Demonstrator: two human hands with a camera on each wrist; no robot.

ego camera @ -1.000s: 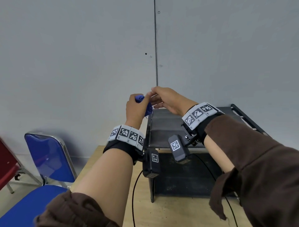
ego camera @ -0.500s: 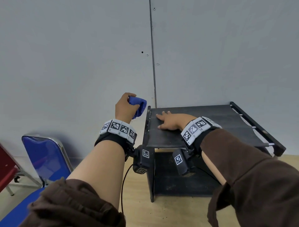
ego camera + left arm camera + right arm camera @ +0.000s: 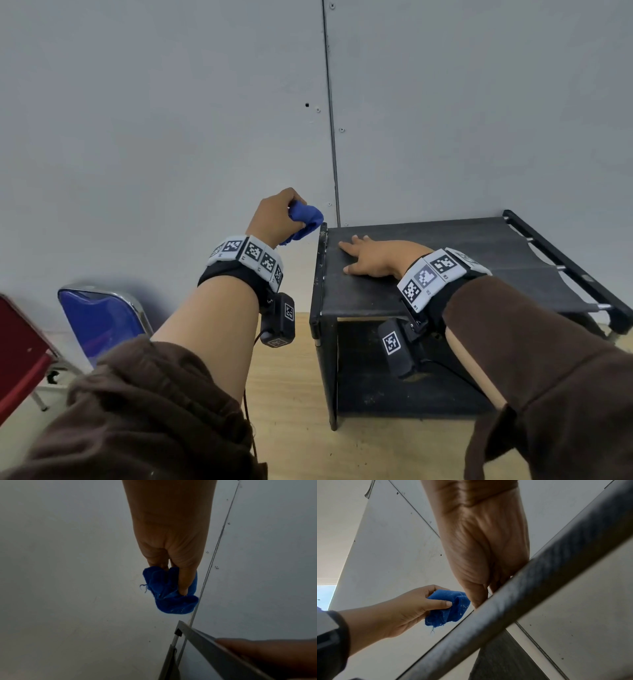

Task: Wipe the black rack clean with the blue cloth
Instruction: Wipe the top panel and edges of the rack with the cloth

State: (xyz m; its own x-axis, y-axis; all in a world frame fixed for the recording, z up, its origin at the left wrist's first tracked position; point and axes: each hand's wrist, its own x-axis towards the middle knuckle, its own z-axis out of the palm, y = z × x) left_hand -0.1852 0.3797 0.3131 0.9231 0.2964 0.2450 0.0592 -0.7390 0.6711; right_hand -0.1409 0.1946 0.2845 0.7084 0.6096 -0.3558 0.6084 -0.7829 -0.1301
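Note:
The black rack (image 3: 479, 253) stands against the grey wall, its flat top shelf facing me and a lower shelf beneath. My left hand (image 3: 275, 219) grips the bunched blue cloth (image 3: 306, 219) in the air just left of the rack's far left corner; the cloth (image 3: 169, 595) is crumpled in the fingers, and specks of dirt cling to the cloth (image 3: 450, 608). My right hand (image 3: 368, 257) lies flat, palm down, on the left part of the top shelf, fingers spread. The rack's front bar (image 3: 513, 608) crosses the right wrist view.
The rack stands on a wooden floor (image 3: 291, 394) by the grey panelled wall (image 3: 171, 120). A blue chair (image 3: 99, 322) and a red chair (image 3: 17, 346) stand to the left. Open rails (image 3: 561, 267) run along the rack's right side.
The right hand let go of the cloth, came down and settled flat on the top shelf. The left hand kept the cloth and lowered slightly beside the rack's corner.

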